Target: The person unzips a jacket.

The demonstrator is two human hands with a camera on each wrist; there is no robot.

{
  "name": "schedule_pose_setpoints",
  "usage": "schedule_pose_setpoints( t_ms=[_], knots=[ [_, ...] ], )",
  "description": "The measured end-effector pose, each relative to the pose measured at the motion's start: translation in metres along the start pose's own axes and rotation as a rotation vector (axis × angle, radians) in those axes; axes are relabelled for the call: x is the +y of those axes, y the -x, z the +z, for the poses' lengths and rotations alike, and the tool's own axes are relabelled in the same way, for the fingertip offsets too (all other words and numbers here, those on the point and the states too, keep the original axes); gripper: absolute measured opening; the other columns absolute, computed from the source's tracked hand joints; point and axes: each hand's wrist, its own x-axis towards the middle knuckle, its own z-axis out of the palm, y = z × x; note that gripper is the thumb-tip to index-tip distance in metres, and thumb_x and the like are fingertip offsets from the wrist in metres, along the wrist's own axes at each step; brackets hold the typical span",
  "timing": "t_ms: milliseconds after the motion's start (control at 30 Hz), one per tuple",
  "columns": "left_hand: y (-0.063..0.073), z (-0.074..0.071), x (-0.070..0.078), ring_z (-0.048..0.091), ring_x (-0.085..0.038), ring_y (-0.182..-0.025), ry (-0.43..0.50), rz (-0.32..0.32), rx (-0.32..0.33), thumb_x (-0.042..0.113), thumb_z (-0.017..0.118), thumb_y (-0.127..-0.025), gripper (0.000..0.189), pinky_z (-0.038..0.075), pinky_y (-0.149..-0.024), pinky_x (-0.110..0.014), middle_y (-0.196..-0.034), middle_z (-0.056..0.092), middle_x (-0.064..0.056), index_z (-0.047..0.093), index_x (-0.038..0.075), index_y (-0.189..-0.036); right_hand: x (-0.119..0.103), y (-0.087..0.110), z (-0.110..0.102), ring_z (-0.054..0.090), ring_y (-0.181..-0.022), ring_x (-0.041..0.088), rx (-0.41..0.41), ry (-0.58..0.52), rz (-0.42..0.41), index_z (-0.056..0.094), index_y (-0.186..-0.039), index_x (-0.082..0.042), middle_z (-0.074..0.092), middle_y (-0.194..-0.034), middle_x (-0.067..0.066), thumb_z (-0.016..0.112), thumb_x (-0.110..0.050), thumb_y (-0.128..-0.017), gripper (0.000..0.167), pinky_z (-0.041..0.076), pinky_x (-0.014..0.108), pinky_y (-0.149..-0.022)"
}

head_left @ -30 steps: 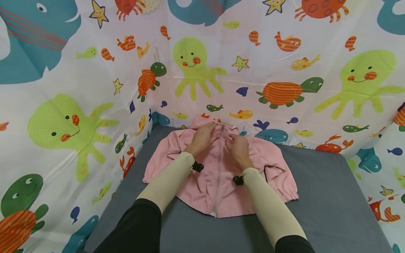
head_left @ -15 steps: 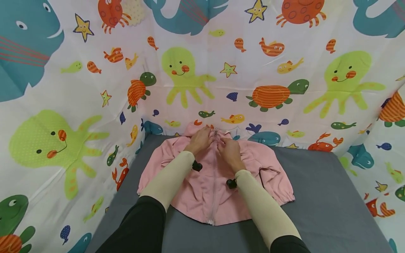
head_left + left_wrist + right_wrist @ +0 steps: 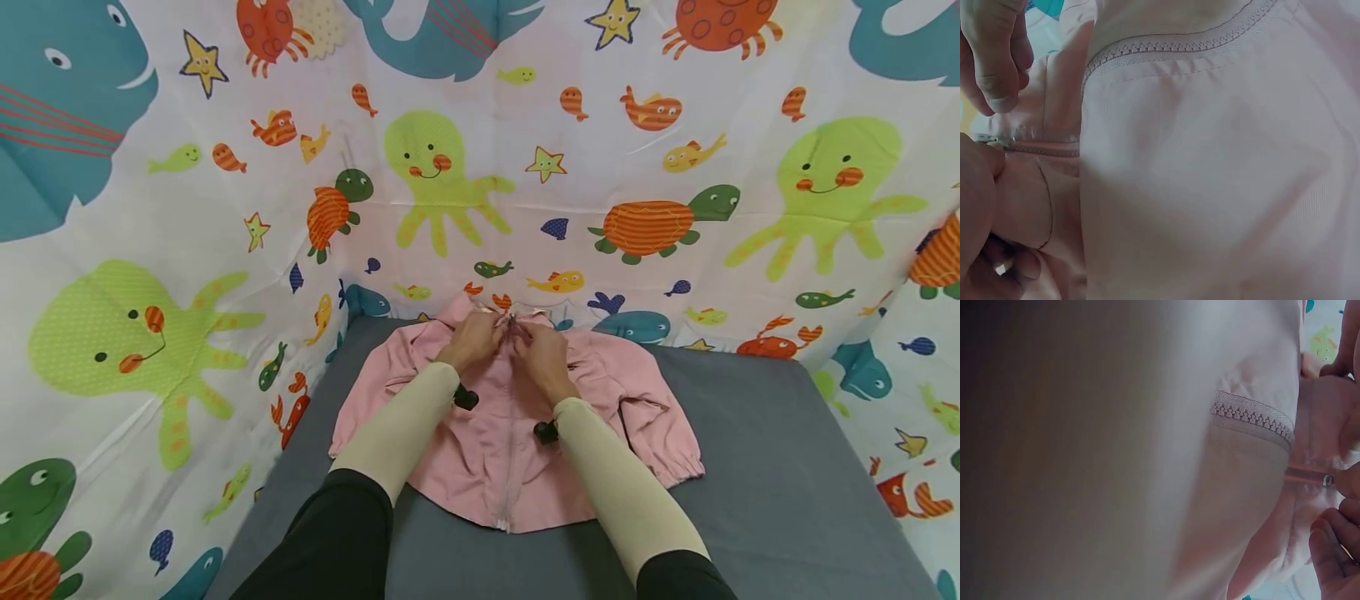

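Note:
A pink zip-up jacket [image 3: 487, 442] lies front up with its zipper [image 3: 512, 433] running down the middle. My left hand [image 3: 475, 340] grips the collar, its thumb right at the metal zipper slider [image 3: 1004, 142] in the left wrist view and more fingers under the fabric. My right hand [image 3: 546, 354] is at the other side of the zipper top. Its bent fingers [image 3: 1324, 540] and thumb come close beside the slider [image 3: 1327, 480] in the right wrist view; I cannot tell whether they pinch the pull. Raised fabric hides part of the zipper in both wrist views.
The jacket rests on a dark grey surface [image 3: 757, 467], its sleeves [image 3: 671, 433] spread to both sides. Behind and beside it hangs a white curtain [image 3: 480, 242] printed with sea animals. The collar lies close to the back curtain.
The head view has shifted, so the scene sits a little lower and further left than a second ago. My hands have drawn closer together at the zipper top, the right moving inward from the collar's side.

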Motion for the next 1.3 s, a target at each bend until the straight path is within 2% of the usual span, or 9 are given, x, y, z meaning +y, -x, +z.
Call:
schedule_pose_setpoints(
  t_ms=[133, 333, 367, 567, 600, 733, 933, 1067, 1300],
  knots=[
    [0.007, -0.007, 0.003, 0.072, -0.028, -0.105, 0.064, 0.031, -0.017, 0.025, 0.055, -0.115, 0.027, 0.057, -0.094, -0.045, -0.112, 0.078, -0.01, 0.077, 0.01, -0.119, -0.003, -0.002, 0.004, 0.078, -0.105, 0.039, -0.007, -0.015, -0.002, 0.083, -0.12, -0.005, 0.083, -0.113, 0.016, 0.078, -0.011, -0.097, 0.024, 0.059, 0.057, -0.092],
    [0.009, -0.012, -0.001, 0.067, -0.024, -0.088, 0.158, 0.098, -0.013, 0.028, 0.056, -0.115, 0.028, 0.055, -0.085, -0.044, -0.096, 0.074, -0.008, 0.078, 0.011, -0.11, -0.007, -0.006, 0.008, 0.077, -0.105, 0.038, 0.015, -0.021, -0.022, 0.081, -0.123, -0.004, 0.082, -0.113, 0.017, 0.075, -0.015, -0.1, 0.027, 0.059, 0.054, -0.095],
    [0.005, -0.007, -0.008, 0.066, -0.023, -0.087, 0.181, 0.115, -0.008, 0.032, 0.054, -0.116, 0.032, 0.055, -0.085, -0.042, -0.096, 0.073, -0.007, 0.078, 0.012, -0.109, -0.008, -0.006, 0.008, 0.077, -0.104, 0.037, 0.028, -0.012, -0.027, 0.082, -0.122, -0.005, 0.082, -0.112, 0.016, 0.075, -0.015, -0.1, 0.026, 0.06, 0.054, -0.093],
    [0.006, -0.014, -0.006, 0.066, -0.022, -0.086, 0.238, 0.112, 0.012, 0.036, 0.047, -0.117, 0.039, 0.054, -0.086, -0.041, -0.092, 0.071, -0.006, 0.076, 0.012, -0.104, -0.015, -0.003, 0.01, 0.079, -0.091, 0.033, 0.209, 0.034, -0.101, 0.083, -0.113, -0.005, 0.082, -0.102, 0.014, 0.076, -0.014, -0.099, 0.018, 0.063, 0.051, -0.081],
    [0.009, -0.021, 0.002, 0.066, -0.023, -0.086, 0.236, 0.102, 0.018, 0.033, 0.047, -0.117, 0.038, 0.053, -0.086, -0.042, -0.09, 0.07, -0.006, 0.074, 0.011, -0.102, -0.017, -0.002, 0.01, 0.079, -0.088, 0.033, 0.25, 0.031, -0.115, 0.083, -0.11, -0.004, 0.081, -0.1, 0.015, 0.077, -0.013, -0.098, 0.016, 0.063, 0.051, -0.078],
    [0.009, -0.031, 0.01, 0.064, -0.024, -0.082, 0.29, 0.097, 0.088, 0.031, 0.046, -0.117, 0.039, 0.051, -0.08, -0.038, -0.084, 0.066, -0.006, 0.069, 0.011, -0.094, -0.022, 0.002, 0.007, 0.076, -0.079, 0.034, 0.331, 0.034, -0.164, 0.08, -0.1, -0.005, 0.077, -0.092, 0.015, 0.079, -0.012, -0.095, 0.008, 0.061, 0.05, -0.068],
    [0.005, -0.051, 0.016, 0.056, -0.022, -0.076, 0.333, 0.002, 0.269, 0.026, 0.052, -0.115, 0.036, 0.043, -0.07, -0.033, -0.072, 0.05, -0.002, 0.055, 0.015, -0.08, -0.024, 0.029, -0.009, 0.067, -0.068, 0.035, 0.116, 0.07, -0.225, 0.075, -0.084, -0.008, 0.066, -0.077, 0.011, 0.078, -0.009, -0.094, 0.011, 0.055, 0.051, -0.061],
    [0.0, -0.068, 0.019, 0.057, -0.025, -0.078, 0.322, -0.063, 0.353, 0.031, 0.051, -0.115, 0.037, 0.044, -0.069, -0.037, -0.073, 0.049, -0.003, 0.056, 0.014, -0.083, -0.027, 0.052, -0.024, 0.063, -0.062, 0.033, -0.021, 0.086, -0.283, 0.069, -0.075, -0.01, 0.058, -0.069, 0.007, 0.075, -0.003, -0.093, 0.02, 0.053, 0.05, -0.059],
    [-0.005, -0.081, 0.023, 0.06, -0.025, -0.079, 0.295, -0.095, 0.363, 0.035, 0.05, -0.116, 0.036, 0.046, -0.068, -0.039, -0.075, 0.053, -0.004, 0.059, 0.015, -0.088, -0.039, 0.073, -0.039, 0.065, -0.064, 0.032, -0.13, 0.11, -0.307, 0.068, -0.076, -0.012, 0.058, -0.069, 0.005, 0.073, 0.001, -0.094, 0.023, 0.055, 0.048, -0.061]
  ],
)
